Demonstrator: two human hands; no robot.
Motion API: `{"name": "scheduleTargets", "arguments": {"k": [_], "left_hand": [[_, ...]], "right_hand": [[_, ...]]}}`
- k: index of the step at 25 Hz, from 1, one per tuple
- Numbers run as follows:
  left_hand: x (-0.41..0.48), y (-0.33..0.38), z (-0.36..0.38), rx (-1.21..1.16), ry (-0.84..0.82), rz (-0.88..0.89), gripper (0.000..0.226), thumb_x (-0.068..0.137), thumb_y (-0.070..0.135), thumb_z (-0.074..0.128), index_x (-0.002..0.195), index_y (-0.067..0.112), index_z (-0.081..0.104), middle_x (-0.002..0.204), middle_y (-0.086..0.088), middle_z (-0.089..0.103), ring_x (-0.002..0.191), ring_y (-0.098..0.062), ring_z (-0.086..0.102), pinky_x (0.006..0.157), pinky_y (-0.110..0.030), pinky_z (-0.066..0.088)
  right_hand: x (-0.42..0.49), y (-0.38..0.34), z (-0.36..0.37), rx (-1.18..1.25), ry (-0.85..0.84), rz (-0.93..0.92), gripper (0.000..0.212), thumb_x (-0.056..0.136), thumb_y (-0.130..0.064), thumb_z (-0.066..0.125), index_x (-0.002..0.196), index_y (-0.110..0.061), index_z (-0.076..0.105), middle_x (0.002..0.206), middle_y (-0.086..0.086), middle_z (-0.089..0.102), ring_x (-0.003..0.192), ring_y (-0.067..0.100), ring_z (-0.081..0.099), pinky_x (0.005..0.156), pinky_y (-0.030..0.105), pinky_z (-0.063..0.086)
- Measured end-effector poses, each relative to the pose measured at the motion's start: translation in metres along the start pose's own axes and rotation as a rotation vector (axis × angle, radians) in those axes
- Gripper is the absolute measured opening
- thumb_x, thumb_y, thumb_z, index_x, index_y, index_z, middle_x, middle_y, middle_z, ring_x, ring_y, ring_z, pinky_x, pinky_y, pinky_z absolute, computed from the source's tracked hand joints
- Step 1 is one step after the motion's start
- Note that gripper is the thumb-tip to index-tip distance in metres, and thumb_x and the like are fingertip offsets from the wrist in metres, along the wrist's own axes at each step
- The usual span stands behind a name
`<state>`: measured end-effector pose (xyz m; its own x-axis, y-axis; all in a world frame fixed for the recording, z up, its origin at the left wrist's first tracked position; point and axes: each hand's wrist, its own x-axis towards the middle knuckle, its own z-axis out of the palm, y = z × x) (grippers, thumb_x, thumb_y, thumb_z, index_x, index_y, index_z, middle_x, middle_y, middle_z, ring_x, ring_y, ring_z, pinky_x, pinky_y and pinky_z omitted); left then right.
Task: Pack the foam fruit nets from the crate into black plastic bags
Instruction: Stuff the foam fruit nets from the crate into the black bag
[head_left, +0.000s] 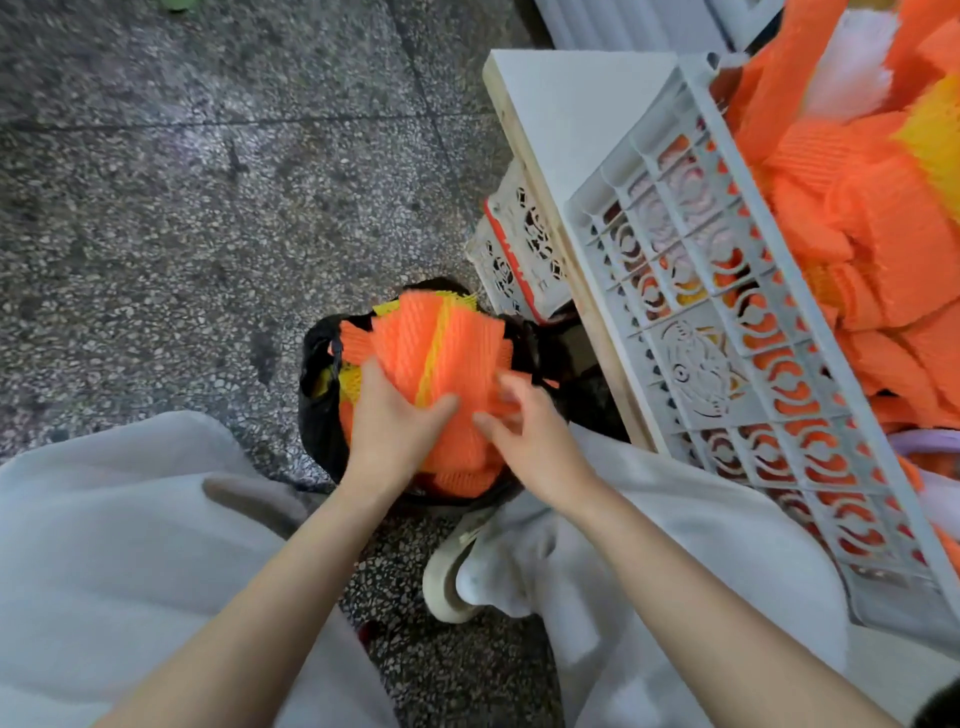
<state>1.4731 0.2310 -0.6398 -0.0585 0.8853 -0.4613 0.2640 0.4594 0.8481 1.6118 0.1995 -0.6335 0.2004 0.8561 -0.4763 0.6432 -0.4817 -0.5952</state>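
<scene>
The speckled stone floor (182, 208) fills the space ahead of and to the left of both hands. Pale loose trousers (104, 545) cover the person's legs, one beneath each forearm.

To the right of the right hand a big white openwork crate (727, 332) rests on a white board with a wooden edge (566, 104). The crate is heaped with foam nets (883, 234), mostly orange, with some yellow and white. They lie well apart from the hands, up and to the right.

Directly under the hands a black bag (319, 415) stands open on the floor between the knees. Its rim shows to the left of the left hand, and orange and yellow nets already lie inside it.

A bundle of nets (441, 353), orange with a yellow stripe, sits in the bag's mouth and fans out just beyond the fingertips. The left hand (389, 431) grips its near left part, with the thumb laid across the front towards the right hand. The right hand (535, 441) is a little blurred. Its bent fingers and thumb pinch the bundle's near right edge, just beside the left thumb.

A smaller white crate with a red stripe (519, 249) stands beyond the right hand, against the board. A pale shoe (447, 571) lies on the floor under the right forearm.
</scene>
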Motion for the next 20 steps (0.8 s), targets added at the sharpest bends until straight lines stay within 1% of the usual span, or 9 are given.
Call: {"name": "scheduleTargets", "arguments": {"k": [3, 5, 6, 8, 10, 12, 14, 18, 20], "left_hand": [[0.021, 0.009, 0.004, 0.068, 0.159, 0.143, 0.073, 0.074, 0.023, 0.075, 0.133, 0.013, 0.032, 0.110, 0.006, 0.046, 0.096, -0.009, 0.046, 0.078, -0.021, 0.034], [0.032, 0.010, 0.014, 0.179, 0.169, 0.291, 0.069, 0.074, 0.024, 0.073, 0.131, 0.013, 0.035, 0.114, 0.000, 0.049, 0.104, -0.016, 0.048, 0.084, -0.028, 0.038], [0.036, 0.007, 0.020, 0.263, 0.157, 0.367, 0.068, 0.073, 0.023, 0.072, 0.131, 0.012, 0.038, 0.116, -0.005, 0.049, 0.108, -0.022, 0.047, 0.089, -0.033, 0.039], [0.051, -0.001, 0.032, 0.453, 0.131, 0.459, 0.070, 0.071, 0.021, 0.071, 0.133, 0.012, 0.042, 0.116, -0.010, 0.047, 0.110, -0.029, 0.044, 0.092, -0.039, 0.038], [0.067, -0.008, 0.044, 0.703, 0.108, 0.550, 0.074, 0.070, 0.018, 0.070, 0.137, 0.017, 0.041, 0.116, -0.011, 0.048, 0.108, -0.032, 0.044, 0.090, -0.042, 0.038], [0.078, -0.017, 0.058, 1.021, 0.024, 0.681, 0.076, 0.073, 0.011, 0.065, 0.142, 0.021, 0.035, 0.122, -0.010, 0.048, 0.110, -0.033, 0.045, 0.091, -0.042, 0.036], [0.078, -0.032, 0.071, 1.198, -0.166, 0.711, 0.076, 0.080, 0.010, 0.055, 0.147, 0.020, 0.022, 0.133, -0.010, 0.043, 0.119, -0.032, 0.041, 0.100, -0.042, 0.031], [0.050, -0.066, 0.086, 1.138, -0.365, 0.720, 0.074, 0.080, 0.033, 0.049, 0.145, 0.005, 0.028, 0.140, -0.012, 0.047, 0.127, -0.036, 0.045, 0.108, -0.052, 0.031], [0.045, -0.080, 0.085, 1.162, -0.433, 0.750, 0.068, 0.083, 0.033, 0.042, 0.139, -0.003, 0.035, 0.146, -0.016, 0.040, 0.134, -0.038, 0.038, 0.112, -0.056, 0.020]], "right_hand": [[0.031, 0.011, -0.009, -0.116, 0.221, 0.087, 0.068, 0.088, -0.028, 0.063, 0.142, -0.005, 0.028, 0.140, 0.014, 0.034, 0.130, 0.025, 0.037, 0.106, 0.031, 0.031], [0.052, 0.021, -0.016, -0.206, 0.165, 0.176, 0.071, 0.088, -0.030, 0.063, 0.142, -0.002, 0.026, 0.140, 0.016, 0.037, 0.131, 0.028, 0.034, 0.105, 0.034, 0.032], [0.060, 0.026, -0.017, -0.191, 0.122, 0.212, 0.060, 0.089, -0.029, 0.062, 0.137, -0.005, 0.035, 0.131, 0.013, 0.047, 0.124, 0.028, 0.042, 0.099, 0.035, 0.038], [0.071, 0.035, -0.020, -0.136, 0.108, 0.233, 0.012, 0.092, -0.025, 0.057, 0.096, -0.013, 0.056, 0.087, 0.001, 0.059, 0.086, 0.020, 0.057, 0.073, 0.031, 0.043], [0.077, 0.043, -0.024, -0.086, 0.165, 0.189, 0.026, 0.095, -0.023, 0.050, 0.070, -0.015, 0.050, 0.065, -0.004, 0.052, 0.061, 0.011, 0.050, 0.056, 0.027, 0.036], [0.077, 0.049, -0.029, 0.048, 0.205, 0.180, 0.023, 0.095, -0.022, 0.049, 0.075, -0.013, 0.055, 0.063, -0.004, 0.058, 0.057, 0.004, 0.054, 0.056, 0.020, 0.038], [0.076, 0.053, -0.033, 0.145, 0.205, 0.204, 0.023, 0.096, -0.020, 0.048, 0.078, -0.010, 0.058, 0.062, -0.005, 0.059, 0.049, -0.004, 0.054, 0.052, 0.011, 0.038], [0.077, 0.053, -0.041, 0.313, 0.203, 0.228, 0.018, 0.095, -0.020, 0.050, 0.085, -0.012, 0.062, 0.066, -0.007, 0.062, 0.048, -0.007, 0.054, 0.058, 0.016, 0.042], [0.075, 0.052, -0.040, 0.342, 0.143, 0.160, 0.015, 0.095, -0.020, 0.052, 0.090, -0.012, 0.063, 0.072, -0.007, 0.065, 0.054, -0.008, 0.056, 0.064, 0.018, 0.046]]}}
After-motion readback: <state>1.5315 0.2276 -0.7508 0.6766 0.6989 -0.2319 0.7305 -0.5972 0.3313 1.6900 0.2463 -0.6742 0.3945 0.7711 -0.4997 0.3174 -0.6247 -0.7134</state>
